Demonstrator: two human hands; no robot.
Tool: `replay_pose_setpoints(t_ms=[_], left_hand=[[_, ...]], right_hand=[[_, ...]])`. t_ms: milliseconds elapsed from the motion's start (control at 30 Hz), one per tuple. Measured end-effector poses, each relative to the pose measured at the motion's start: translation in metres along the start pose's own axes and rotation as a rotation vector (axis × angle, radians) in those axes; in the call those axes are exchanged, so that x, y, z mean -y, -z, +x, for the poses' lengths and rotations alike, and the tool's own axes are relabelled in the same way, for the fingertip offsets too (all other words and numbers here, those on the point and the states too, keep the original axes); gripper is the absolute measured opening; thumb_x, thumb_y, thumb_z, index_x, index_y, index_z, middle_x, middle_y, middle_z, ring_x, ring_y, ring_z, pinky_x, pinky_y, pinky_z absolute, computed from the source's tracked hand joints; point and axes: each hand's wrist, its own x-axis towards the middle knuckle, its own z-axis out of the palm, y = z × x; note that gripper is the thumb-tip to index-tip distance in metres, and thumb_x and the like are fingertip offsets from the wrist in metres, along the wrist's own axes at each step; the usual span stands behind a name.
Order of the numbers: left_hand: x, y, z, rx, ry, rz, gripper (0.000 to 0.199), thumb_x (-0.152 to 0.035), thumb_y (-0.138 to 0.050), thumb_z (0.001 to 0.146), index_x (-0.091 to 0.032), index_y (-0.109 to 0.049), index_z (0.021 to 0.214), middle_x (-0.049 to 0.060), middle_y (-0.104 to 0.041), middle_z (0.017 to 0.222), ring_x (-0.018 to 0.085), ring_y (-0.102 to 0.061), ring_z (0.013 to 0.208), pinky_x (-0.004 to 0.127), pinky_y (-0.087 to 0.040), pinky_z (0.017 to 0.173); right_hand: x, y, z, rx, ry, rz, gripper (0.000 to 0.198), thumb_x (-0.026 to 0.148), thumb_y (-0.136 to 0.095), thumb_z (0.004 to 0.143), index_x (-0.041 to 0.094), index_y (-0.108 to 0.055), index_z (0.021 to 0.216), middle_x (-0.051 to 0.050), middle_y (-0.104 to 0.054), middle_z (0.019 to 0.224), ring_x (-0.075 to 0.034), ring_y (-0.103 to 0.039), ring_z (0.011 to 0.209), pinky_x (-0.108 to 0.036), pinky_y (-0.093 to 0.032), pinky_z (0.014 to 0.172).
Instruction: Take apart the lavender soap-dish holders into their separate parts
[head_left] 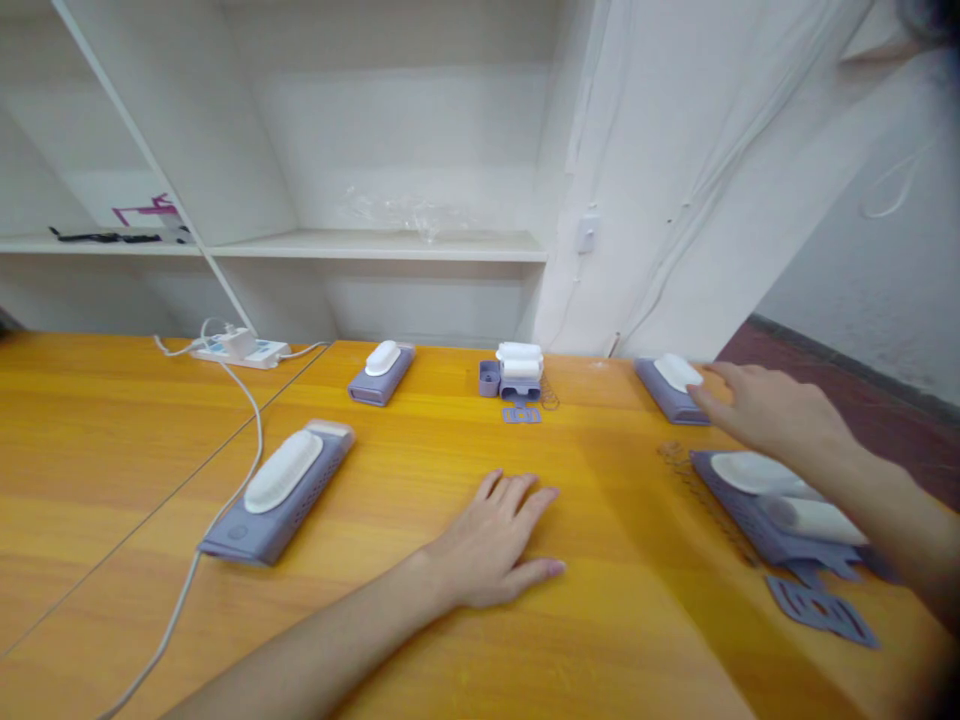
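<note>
My left hand (491, 550) lies palm down on the wooden table, fingers spread, holding nothing. My right hand (780, 410) reaches to the far right, thumb and fingers apart, at the right end of a purple-grey box with a white oval piece (671, 388). Whether it touches that box, I cannot tell. Below my right forearm lies a larger purple-grey case (742, 500) with white rounded parts on it, partly hidden by the arm. A flat purple slotted plate (821, 610) is in front of it. Left of my left hand rests a purple-grey device with a white oval top (281, 490).
At the back stand a smaller purple-grey box with a white oval (382, 373) and a group of purple parts with white cylinders (520, 370). A white cable (255, 420) runs from a power strip (240, 348) across the left. White shelves (375, 245) stand behind.
</note>
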Motion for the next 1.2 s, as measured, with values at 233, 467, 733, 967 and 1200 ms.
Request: replay_pose_setpoints(t_ms=[233, 467, 733, 967, 1200], left_hand=[[0.000, 0.001, 0.000, 0.004, 0.011, 0.011, 0.066, -0.056, -0.042, 0.087, -0.018, -0.030, 0.138, 0.015, -0.040, 0.137, 0.028, -0.038, 0.126, 0.047, -0.024, 0.109], [0.000, 0.000, 0.000, 0.002, 0.014, 0.005, 0.066, -0.056, -0.043, 0.087, -0.017, -0.029, 0.139, 0.015, -0.040, 0.137, 0.028, -0.037, 0.126, 0.048, -0.023, 0.110], [0.000, 0.000, -0.001, -0.077, 0.020, -0.052, 0.063, -0.047, -0.046, 0.087, -0.015, -0.028, 0.138, 0.015, -0.043, 0.134, 0.028, -0.040, 0.123, 0.046, -0.029, 0.107], [0.002, -0.007, -0.006, -0.427, 0.121, -0.231, 0.042, -0.033, -0.046, 0.090, -0.018, -0.035, 0.128, 0.011, -0.056, 0.115, 0.023, -0.053, 0.106, 0.038, -0.043, 0.094], [0.006, -0.003, -0.009, -0.547, 0.190, -0.171, 0.026, -0.028, -0.044, 0.091, -0.019, -0.042, 0.116, 0.008, -0.058, 0.101, 0.020, -0.056, 0.094, 0.035, -0.046, 0.084]], right_hand=[[-0.012, -0.059, 0.103, 0.300, -0.175, 0.200, 0.074, 0.044, -0.057, 0.082, -0.010, -0.040, 0.129, -0.034, -0.055, 0.112, -0.032, -0.056, 0.101, -0.034, -0.036, 0.069], [-0.008, -0.064, 0.096, 0.262, -0.291, 0.220, 0.075, 0.051, -0.054, 0.076, -0.008, -0.047, 0.122, -0.034, -0.055, 0.107, -0.035, -0.057, 0.098, -0.036, -0.034, 0.061], [0.019, 0.013, 0.008, -0.038, -0.085, 0.309, 0.076, 0.059, -0.055, 0.076, 0.011, -0.040, 0.134, -0.021, -0.063, 0.101, -0.037, -0.061, 0.091, -0.039, -0.039, 0.065], [0.088, 0.012, -0.129, -0.082, 0.399, 0.639, 0.073, 0.041, -0.063, 0.075, 0.028, -0.032, 0.139, -0.008, -0.055, 0.126, -0.030, -0.057, 0.108, -0.042, -0.048, 0.088], [0.130, -0.016, -0.147, -0.129, 0.333, 0.629, 0.069, 0.039, -0.058, 0.079, 0.023, -0.031, 0.140, -0.010, -0.059, 0.119, -0.030, -0.059, 0.104, -0.045, -0.052, 0.084]])
